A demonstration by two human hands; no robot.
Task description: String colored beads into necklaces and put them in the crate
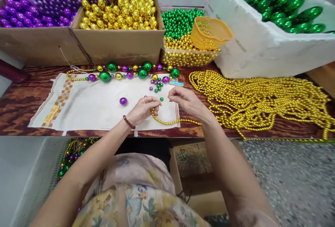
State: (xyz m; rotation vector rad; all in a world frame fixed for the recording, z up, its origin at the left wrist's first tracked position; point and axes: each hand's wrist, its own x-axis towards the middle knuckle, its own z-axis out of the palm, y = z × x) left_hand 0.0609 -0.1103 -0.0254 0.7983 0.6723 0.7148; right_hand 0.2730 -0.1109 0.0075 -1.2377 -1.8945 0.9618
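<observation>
The wood-grained table (15,108) runs from left to right, with a white foam box (240,51) of green ornaments at its far right and a cardboard box (117,44) of gold balls at the far left of centre. A broad heap of gold bead strands (248,101) covers the right side, and a white cloth (104,112) lies flat left of it. Along the cloth's far edge stretches a string of mixed beads (142,74), doubled into two rows.

The right hand (187,99) is over the cloth's right end, thumb and fingertips pressed together; whether a fine thread lies between them, I cannot tell. The left hand (143,110), just left of it, seems to pinch the end of a gold strand (167,123). From that pinch the strand drops to the near side, bends, then runs its long axis rightward, passing beneath the right forearm to the heap.

A loose purple bead (123,101) sits left of the left hand. Smallest, a green bead (161,99) lies between the two hands, nearer the left fingertips.
</observation>
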